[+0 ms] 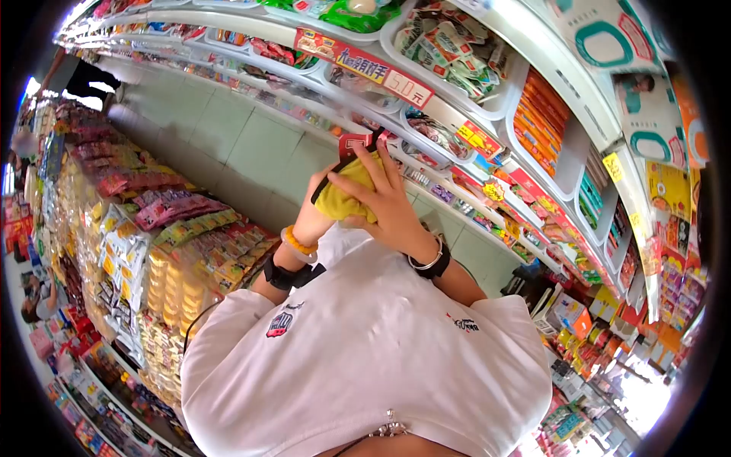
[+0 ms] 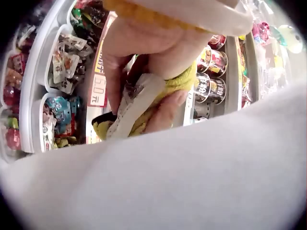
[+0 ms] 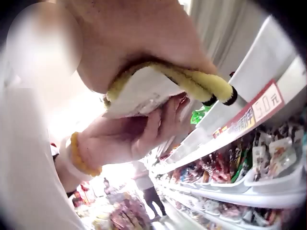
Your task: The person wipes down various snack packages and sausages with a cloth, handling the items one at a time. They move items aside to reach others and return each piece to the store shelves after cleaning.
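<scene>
Both hands hold a yellow cloth (image 1: 346,190) with dark edging in front of the chest. The right hand (image 1: 392,206) lies over its top, fingers spread and bent around it. From the other side the left hand (image 1: 308,217) supports it, its fingers largely hidden in the head view. Against the cloth is a whitish packet (image 2: 139,103), gripped by the left hand (image 3: 139,132) from below in the right wrist view. A red card or tag (image 1: 355,145) shows at the cloth's upper end.
Shelves with trays of wrapped snacks (image 1: 449,49) and price labels (image 1: 365,67) run along the upper right. Heaped packaged goods (image 1: 175,251) stand at the left. Tiled floor (image 1: 221,129) lies between them. Another person (image 3: 148,189) stands farther down the aisle.
</scene>
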The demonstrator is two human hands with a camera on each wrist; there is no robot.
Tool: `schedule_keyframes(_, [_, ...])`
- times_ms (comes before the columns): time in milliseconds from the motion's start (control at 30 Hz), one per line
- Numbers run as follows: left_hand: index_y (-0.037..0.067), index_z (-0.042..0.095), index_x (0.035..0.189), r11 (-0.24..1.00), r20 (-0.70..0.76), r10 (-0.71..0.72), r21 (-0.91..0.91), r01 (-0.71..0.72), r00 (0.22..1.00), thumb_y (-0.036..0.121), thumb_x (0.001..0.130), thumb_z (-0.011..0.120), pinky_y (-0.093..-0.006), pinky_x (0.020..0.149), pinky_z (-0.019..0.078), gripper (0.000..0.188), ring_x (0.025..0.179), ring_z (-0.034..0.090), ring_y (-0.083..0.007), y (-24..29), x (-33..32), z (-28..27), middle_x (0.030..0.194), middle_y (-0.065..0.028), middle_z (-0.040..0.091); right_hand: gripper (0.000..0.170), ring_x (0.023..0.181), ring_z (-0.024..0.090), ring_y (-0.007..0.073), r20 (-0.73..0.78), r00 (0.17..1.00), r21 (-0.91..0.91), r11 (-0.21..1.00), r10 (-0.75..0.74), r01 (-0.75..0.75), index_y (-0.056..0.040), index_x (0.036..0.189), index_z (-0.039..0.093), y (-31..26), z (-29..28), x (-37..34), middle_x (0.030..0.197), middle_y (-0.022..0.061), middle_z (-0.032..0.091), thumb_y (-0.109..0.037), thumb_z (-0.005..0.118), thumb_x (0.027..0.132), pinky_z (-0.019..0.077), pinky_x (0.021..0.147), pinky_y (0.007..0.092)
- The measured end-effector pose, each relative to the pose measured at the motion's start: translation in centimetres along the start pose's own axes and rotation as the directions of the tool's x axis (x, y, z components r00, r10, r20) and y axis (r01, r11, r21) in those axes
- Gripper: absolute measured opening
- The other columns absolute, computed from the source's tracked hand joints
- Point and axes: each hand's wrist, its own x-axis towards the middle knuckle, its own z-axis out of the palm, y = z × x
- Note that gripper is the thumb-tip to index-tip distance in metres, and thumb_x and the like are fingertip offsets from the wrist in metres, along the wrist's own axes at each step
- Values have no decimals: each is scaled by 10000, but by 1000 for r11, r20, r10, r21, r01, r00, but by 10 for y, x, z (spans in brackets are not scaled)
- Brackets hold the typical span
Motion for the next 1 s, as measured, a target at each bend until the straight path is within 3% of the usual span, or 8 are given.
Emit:
schedule_keyframes(300, [-30, 620, 1031, 977, 18, -180, 120, 177, 983, 43, 827, 623, -272, 704, 497, 217, 773, 603, -107, -2, 13, -39, 891, -50, 671, 406, 1275, 356, 335, -144, 925, 462, 850, 352, -251, -131, 1309, 496, 11, 49, 33, 1424, 159, 351, -308, 484, 943, 279, 1062, 426])
schedule_keyframes(400, [-59, 635, 952, 945, 28, -327, 10, 326, 945, 106, 836, 667, -240, 639, 494, 203, 721, 599, -75, -1, 15, -46, 816, -35, 658, 362, 1135, 495, 235, -65, 648, 502, 586, 759, -636, -46, 1232, 538, 45, 46, 35, 1221, 142, 558, -282, 466, 966, 359, 981, 339])
schedule_keyframes(433, [-58, 635, 956, 959, 3, -281, 24, 281, 960, 104, 834, 667, -239, 632, 491, 205, 718, 596, -73, -1, 18, -50, 809, -34, 658, 346, 1091, 513, 202, -32, 621, 681, 472, 783, -560, -32, 1206, 553, 73, 55, 21, 1164, 116, 584, -263, 480, 960, 380, 939, 319])
schedule_keyframes(467, [-57, 636, 960, 971, -22, -234, 39, 235, 972, 102, 833, 668, -238, 626, 488, 206, 715, 594, -71, -3, 20, -55, 801, -34, 658, 331, 1047, 531, 170, 9, 600, 826, 332, 800, -456, -17, 1181, 569, 98, 63, 9, 1106, 91, 609, -245, 493, 953, 402, 898, 298])
schedule_keyframes(600, [-53, 641, 940, 956, -55, -295, -17, 294, 954, 117, 826, 674, -241, 597, 476, 207, 692, 580, -66, -24, 33, -79, 763, -32, 654, 320, 969, 552, 130, 234, 708, 758, 331, 666, -562, -10, 1158, 578, 83, 46, 11, 1079, 49, 603, -229, 555, 926, 443, 840, 273])
schedule_keyframes(700, [-59, 640, 900, 963, -12, -254, 84, 254, 967, 144, 821, 681, -249, 586, 470, 222, 666, 572, -68, -38, 44, -85, 740, -39, 657, 363, 962, 559, 110, 506, 614, 679, 159, 606, -716, 6, 1184, 543, 71, 71, 6, 1099, 51, 600, -235, 584, 914, 450, 831, 250])
schedule_keyframes(833, [-60, 628, 983, 950, 11, -299, 99, 297, 954, 136, 848, 659, -233, 648, 465, 240, 729, 544, -67, -69, 43, -94, 825, -30, 645, 404, 953, 606, 134, 504, 619, 837, -164, 603, -523, -8, 1204, 526, 57, 96, 14, 1098, 74, 616, -232, 629, 884, 493, 818, 272])
schedule_keyframes(1000, [-75, 539, 1168, 955, -63, -296, -37, 294, 953, 167, 886, 603, -277, 791, 473, 377, 929, 580, -141, -87, 31, -111, 1056, -113, 639, 296, 874, 634, 161, 450, 541, 869, -208, 710, -450, -28, 1121, 571, 77, 104, 23, 1027, 49, 640, -197, 616, 883, 508, 768, 289])
